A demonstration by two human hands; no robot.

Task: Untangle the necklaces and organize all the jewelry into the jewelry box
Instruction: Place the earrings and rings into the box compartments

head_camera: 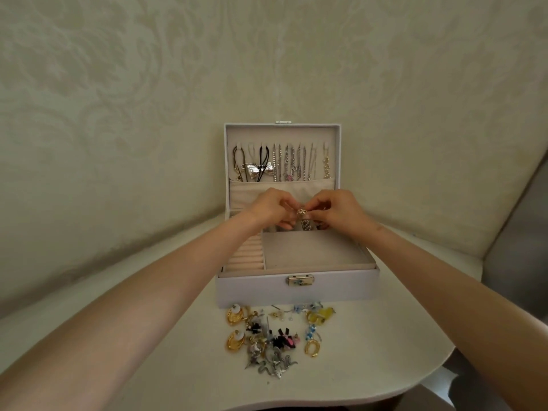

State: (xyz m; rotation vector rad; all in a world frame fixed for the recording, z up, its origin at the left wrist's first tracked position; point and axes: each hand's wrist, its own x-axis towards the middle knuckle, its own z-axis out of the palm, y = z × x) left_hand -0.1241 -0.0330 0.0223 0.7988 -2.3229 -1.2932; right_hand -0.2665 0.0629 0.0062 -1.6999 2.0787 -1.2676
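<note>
We see the left hand (271,207) and right hand (338,209) over the open jewelry box (296,287). Both pinch 1 gold piece (302,211) at the fingertips. It's too small to tell if it's a ring or an earring. The hands hide the rear compartments. Necklaces (284,163) hang in the lid (281,133). Earrings (275,336) are piled on the worktop (178,366), just in front of the box.

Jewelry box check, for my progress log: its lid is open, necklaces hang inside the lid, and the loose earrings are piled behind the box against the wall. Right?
Not quite. The head view shows the loose earrings piled on the table in front of the jewelry box, on the person's side, not behind it. The rest holds: the lid is open and necklaces hang inside it.
</note>
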